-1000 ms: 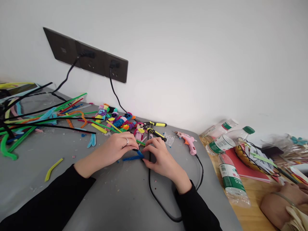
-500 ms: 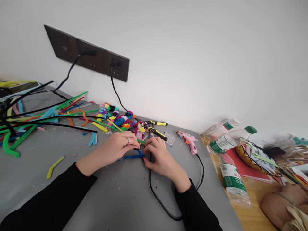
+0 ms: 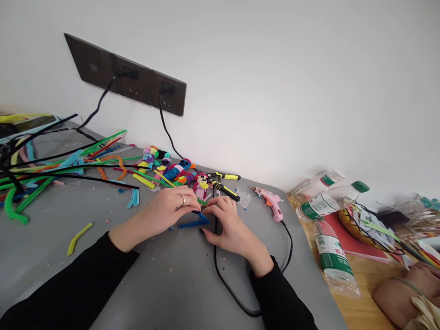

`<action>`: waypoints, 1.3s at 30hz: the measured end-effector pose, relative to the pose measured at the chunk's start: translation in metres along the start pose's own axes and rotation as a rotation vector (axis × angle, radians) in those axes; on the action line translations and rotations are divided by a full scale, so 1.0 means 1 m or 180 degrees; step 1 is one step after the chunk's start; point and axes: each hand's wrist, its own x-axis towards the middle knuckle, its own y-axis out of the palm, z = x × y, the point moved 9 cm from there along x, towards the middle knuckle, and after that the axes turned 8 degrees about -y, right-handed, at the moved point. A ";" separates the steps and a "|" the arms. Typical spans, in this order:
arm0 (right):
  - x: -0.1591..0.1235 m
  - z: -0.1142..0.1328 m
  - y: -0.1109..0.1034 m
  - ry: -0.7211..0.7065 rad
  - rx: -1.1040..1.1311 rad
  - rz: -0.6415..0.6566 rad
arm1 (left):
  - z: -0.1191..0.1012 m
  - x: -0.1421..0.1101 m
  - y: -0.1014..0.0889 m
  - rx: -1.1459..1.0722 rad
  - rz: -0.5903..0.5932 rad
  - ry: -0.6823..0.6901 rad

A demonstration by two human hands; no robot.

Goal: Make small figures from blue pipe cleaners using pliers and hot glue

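Note:
A bent blue pipe cleaner [image 3: 193, 223] forms a narrow V just above the grey table. My left hand [image 3: 174, 204], with a ring on one finger, pinches its upper end between thumb and fingertips. On the other side, my right hand [image 3: 229, 228] curves around the bend with thumb and index finger apart; whether a fingertip touches the blue strand I cannot tell. Beyond my hands lie small pipe-cleaner dolls [image 3: 175, 169] in many colours, among them one with a pink head [image 3: 201, 182]. Black-and-yellow pliers [image 3: 225, 189] rest behind my right hand.
A pink glue gun [image 3: 271, 201] lies to the right, its black cord looping beneath my right arm. Loose pipe cleaners [image 3: 68, 167] spread on the left. Plastic bottles [image 3: 335, 256] and another person's hand [image 3: 400, 291] are at the right. Plugged cords hang from a wall socket panel [image 3: 127, 75].
My right thumb has moved away from the index finger, loosening the pinch on the blue pipe cleaner's bend. The left hand keeps its hold, nearly unmoved.

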 end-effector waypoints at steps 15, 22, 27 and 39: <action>0.003 -0.001 0.008 -0.0002 0.0051 0.0087 | -0.005 0.000 0.000 -0.0025 -0.0007 0.0101; 0.003 -0.001 0.007 0.0028 0.0087 0.0070 | -0.006 0.000 0.000 0.0008 -0.0003 0.0111; 0.003 -0.002 0.008 -0.0015 0.0053 0.0059 | -0.006 -0.001 0.002 -0.0014 0.0028 0.0099; 0.004 -0.001 0.011 -0.0041 0.0007 0.0060 | -0.009 -0.001 0.003 0.0019 0.0032 0.0122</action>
